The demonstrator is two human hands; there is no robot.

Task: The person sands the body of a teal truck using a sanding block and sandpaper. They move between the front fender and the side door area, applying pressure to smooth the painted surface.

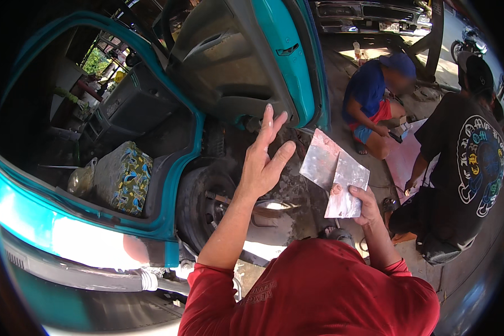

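right hand (pixel 368 203) grasping two flat metal plates (pixel 335 173) by their lower corner, thumb on the near face, fingers curled behind. nothing carries the plates, they're held in the air, faces tilted up toward the head. the two overlap: one runs up and left toward the door edge, the other sits in front and lower, over the thumb. long axis of the pair goes roughly lower right to upper left.

left hand (pixel 263 157) is released, palm open, fingers spread and pointing up, holding nothing, touching nothing. it's just left of the plates with a clear gap between, so it's the free hand and close to the upper-left plate edge.

outward: below both hands a wheel (pixel 204 204) with its hub bolts showing, under the sill of a teal vehicle (pixel 168 218). its open door (pixel 246 61) hangs above the left hand. patterned cushion (pixel 123 176) inside the cab.

right side: two other people crouch on the concrete floor (pixel 481 269), one in a blue shirt (pixel 367 89), one in a black shirt (pixel 465 162), near a pinkish sheet (pixel 403 159). well apart from the plates.
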